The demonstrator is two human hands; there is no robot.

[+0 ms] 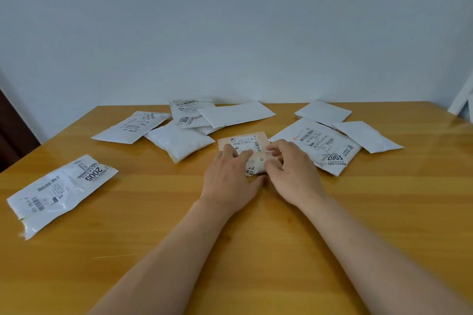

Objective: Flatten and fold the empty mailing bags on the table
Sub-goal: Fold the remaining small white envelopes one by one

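A small pale-pink mailing bag (pixel 244 142) with a printed label lies at the middle of the wooden table (pixel 256 212), its near part folded up into a crumpled white roll. My left hand (pixel 230 176) presses on the bag's left side with its fingers spread over the label. My right hand (pixel 291 171) has its fingers curled round the right end of the folded part. Both hands hide the bag's near half.
Several white mailing bags lie around: one marked 2005 (pixel 61 192) at the near left, a puffy one (pixel 179 143), one marked 2003 (pixel 320 147) just right of my hands, and others (pixel 235 114) along the back edge by the wall.
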